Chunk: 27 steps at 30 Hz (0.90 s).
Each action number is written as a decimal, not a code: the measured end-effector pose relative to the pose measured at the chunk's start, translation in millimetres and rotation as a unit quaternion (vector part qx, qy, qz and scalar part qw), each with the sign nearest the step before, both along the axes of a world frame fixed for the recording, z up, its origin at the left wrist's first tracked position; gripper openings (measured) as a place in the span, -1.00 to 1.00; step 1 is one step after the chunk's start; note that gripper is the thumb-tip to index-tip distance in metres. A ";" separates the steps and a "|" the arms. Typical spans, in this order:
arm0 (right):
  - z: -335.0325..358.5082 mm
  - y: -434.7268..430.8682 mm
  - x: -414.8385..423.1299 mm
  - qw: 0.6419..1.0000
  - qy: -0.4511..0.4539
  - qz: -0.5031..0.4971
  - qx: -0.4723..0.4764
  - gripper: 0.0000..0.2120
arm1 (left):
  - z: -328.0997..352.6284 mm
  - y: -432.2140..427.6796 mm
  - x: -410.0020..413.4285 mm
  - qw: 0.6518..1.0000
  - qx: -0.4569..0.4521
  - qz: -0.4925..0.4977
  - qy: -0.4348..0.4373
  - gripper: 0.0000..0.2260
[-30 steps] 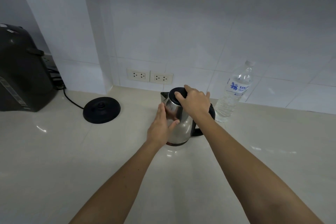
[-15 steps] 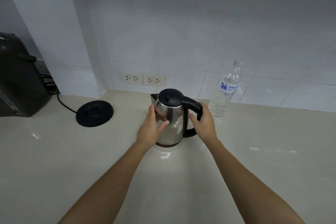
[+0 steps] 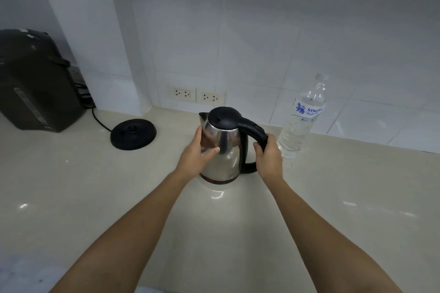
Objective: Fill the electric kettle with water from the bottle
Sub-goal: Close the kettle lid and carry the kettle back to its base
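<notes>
The electric kettle (image 3: 222,147) stood upright on the pale table (image 3: 71,197), off its round black power base (image 3: 133,134), which lay apart to the left near the wall sockets (image 3: 195,95). Its black lid (image 3: 223,118) was shut. A second before, the right hand (image 3: 268,159) had lain on top of that lid; half a second before, it had dropped to the handle (image 3: 256,132), and at this moment it was wrapped round the handle's outer curve, fingers closed on it. The left hand (image 3: 198,158) had kept its place throughout, palm flat against the steel side with fingers spread, bracing rather than clasping.

That shift suggested the lid had not opened from above and that the person was trying the handle instead, perhaps for a release button near its top, though none could be made out. Nothing had been poured: the water bottle (image 3: 303,118) stood upright just to the right of the kettle, near the tiled wall, apart from both hands, cap on and water showing inside. A dark appliance (image 3: 35,81) sat at the far left, uninvolved. The task was therefore at its start, with opening lid and bottle both ahead.
</notes>
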State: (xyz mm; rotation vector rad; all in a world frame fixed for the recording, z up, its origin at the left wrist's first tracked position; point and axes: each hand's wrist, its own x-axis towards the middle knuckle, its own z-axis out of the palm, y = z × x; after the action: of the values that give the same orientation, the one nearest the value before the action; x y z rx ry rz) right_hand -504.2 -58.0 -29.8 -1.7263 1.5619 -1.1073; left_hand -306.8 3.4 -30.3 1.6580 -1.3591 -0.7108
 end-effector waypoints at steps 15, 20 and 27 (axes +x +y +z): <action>47.9 -24.7 114.0 0.997 0.011 0.032 -0.072 -0.82 | 46.1 -1.5 110.3 0.995 -0.074 0.061 -0.005 -0.55; 56.5 -22.5 194.4 0.997 -0.018 0.044 -0.068 -0.81 | 57.1 1.8 189.0 0.994 -0.089 0.056 -0.015 -0.70; 45.6 -19.0 288.9 0.998 -0.035 0.039 -0.041 -0.85 | 54.8 -1.4 282.0 0.996 -0.067 0.059 -0.027 -0.67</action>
State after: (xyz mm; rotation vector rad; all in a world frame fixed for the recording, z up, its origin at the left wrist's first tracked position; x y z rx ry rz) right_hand -215.3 -77.0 15.8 -1.7654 1.4131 -1.1950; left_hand -24.8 2.1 24.4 1.6442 -1.3057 -0.4985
